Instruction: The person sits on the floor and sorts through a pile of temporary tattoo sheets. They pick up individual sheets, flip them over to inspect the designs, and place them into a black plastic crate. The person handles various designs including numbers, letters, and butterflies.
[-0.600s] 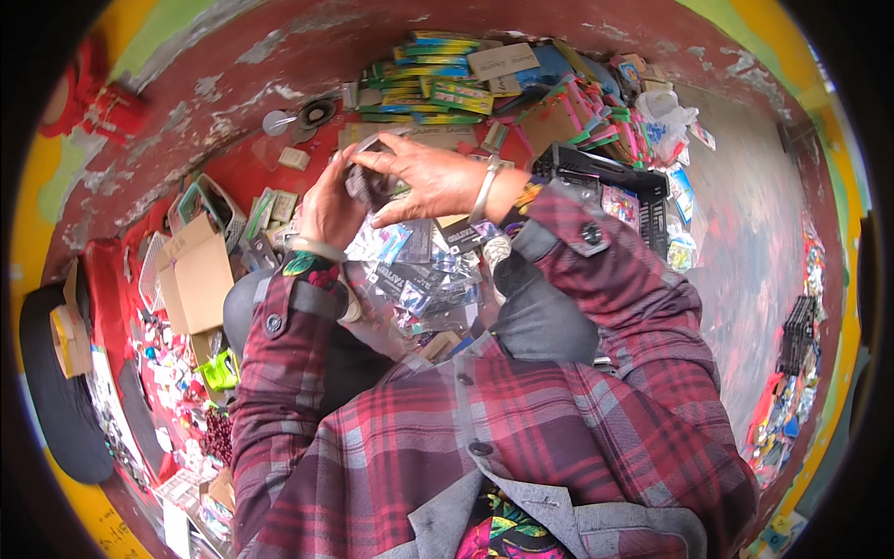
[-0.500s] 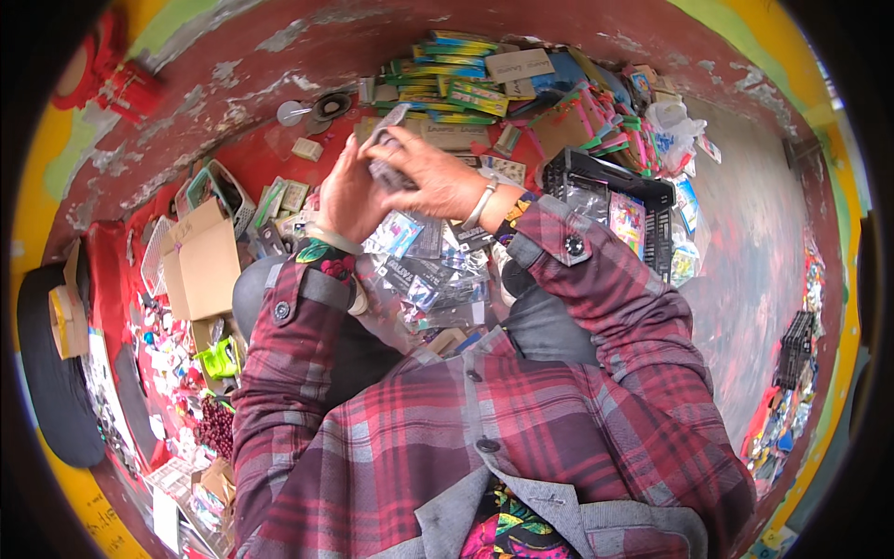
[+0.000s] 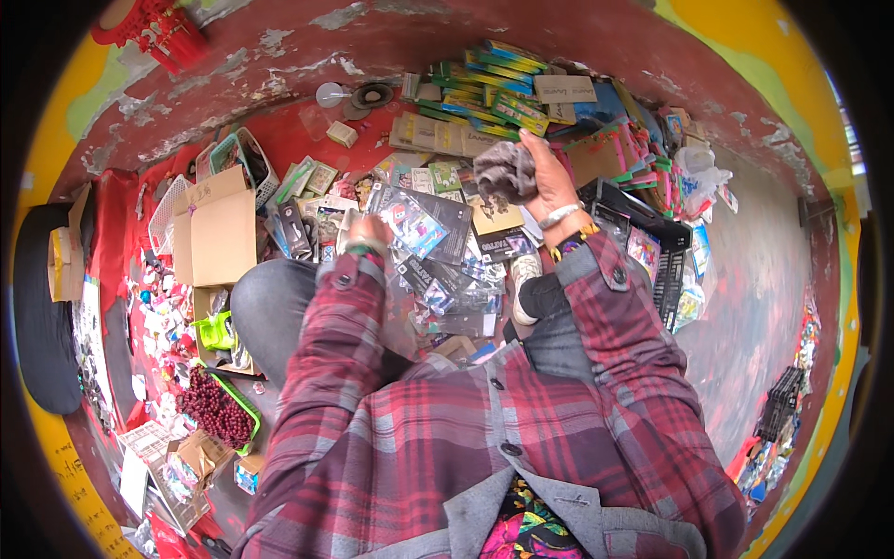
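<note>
My right hand (image 3: 551,179) is raised at the centre right, its fingers closed round a crumpled dark grey cloth (image 3: 506,173). Lower and to the left, my left hand (image 3: 371,229) is at the left edge of a flat black packet (image 3: 448,216) with a bluish picture, its fingers bent and partly hidden. Under and around this packet lie several more black packets (image 3: 447,284) in clear plastic, piled between my legs. A tan card (image 3: 496,216) lies below the cloth.
Yellow-green boxes (image 3: 520,112) are stacked by the far wall. A black crate (image 3: 672,265) stands at the right, an open cardboard box (image 3: 216,233) and a white basket (image 3: 250,158) at the left. Dark red beads (image 3: 216,410) fill a green tray. My shoe (image 3: 526,287) borders the pile.
My hands were together, raised, with the dark cloth between them. They have parted: the right has moved right with the cloth, and the left has come down to the packets.
</note>
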### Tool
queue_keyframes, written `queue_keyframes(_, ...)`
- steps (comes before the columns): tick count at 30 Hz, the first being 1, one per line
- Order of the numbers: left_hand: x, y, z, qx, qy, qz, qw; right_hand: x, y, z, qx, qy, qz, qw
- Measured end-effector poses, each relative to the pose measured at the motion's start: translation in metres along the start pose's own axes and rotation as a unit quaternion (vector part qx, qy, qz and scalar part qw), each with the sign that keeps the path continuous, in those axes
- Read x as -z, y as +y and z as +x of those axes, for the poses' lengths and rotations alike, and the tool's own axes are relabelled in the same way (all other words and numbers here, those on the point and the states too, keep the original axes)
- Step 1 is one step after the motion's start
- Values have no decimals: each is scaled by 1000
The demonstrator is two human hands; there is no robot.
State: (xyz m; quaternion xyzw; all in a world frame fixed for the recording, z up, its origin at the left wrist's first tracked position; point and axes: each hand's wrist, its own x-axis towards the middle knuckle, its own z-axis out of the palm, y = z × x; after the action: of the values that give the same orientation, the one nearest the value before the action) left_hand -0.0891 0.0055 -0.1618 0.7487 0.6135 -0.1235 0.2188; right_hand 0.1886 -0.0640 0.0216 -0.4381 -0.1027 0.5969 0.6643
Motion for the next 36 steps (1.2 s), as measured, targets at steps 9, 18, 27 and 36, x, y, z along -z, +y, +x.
queue_keyframes(9, -82, 11, 29, 398, 10, -674, 622, -14, -1, -4, -15, 20, -43, 999)
queue_keyframes(18, -123, -16, 41, 183, -53, -328, 925, -10, -11, -7, -56, 3, -52, 997)
queue_keyframes(27, -100, 30, 68, 316, 78, -683, 654, -9, -12, -13, -76, -22, -24, 997)
queue_keyframes(36, 27, 76, 38, 36, 358, -419, 834, -3, -23, -7, -6, 6, -169, 986)
